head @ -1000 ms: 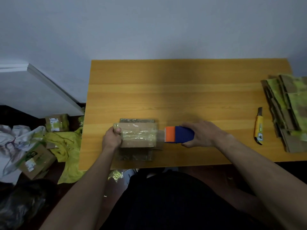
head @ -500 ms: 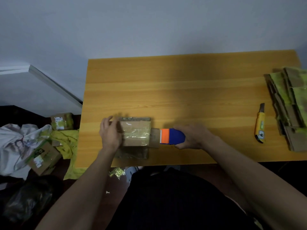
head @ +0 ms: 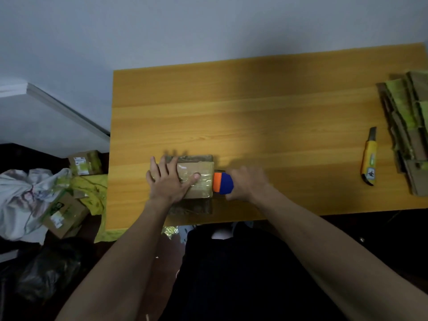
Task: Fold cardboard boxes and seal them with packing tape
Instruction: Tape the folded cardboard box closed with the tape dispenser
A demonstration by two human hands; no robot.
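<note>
box [head: 199, 179] near front edge of bench [head: 254, 117] | left hand [head: 170, 179] flat, fingers straight, pressing tape on top | right hand [head: 246, 185] grasping tape dispenser [head: 222, 183] at box's right end | advice: hold box firm, tear tape cleanly, rub end down

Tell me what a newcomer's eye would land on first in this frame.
Probably the left hand pressed flat on the taped cardboard box near the table's front edge, and the orange-and-blue tape dispenser gripped by the right hand at the box's right end. A yellow utility knife lies far right.
</note>
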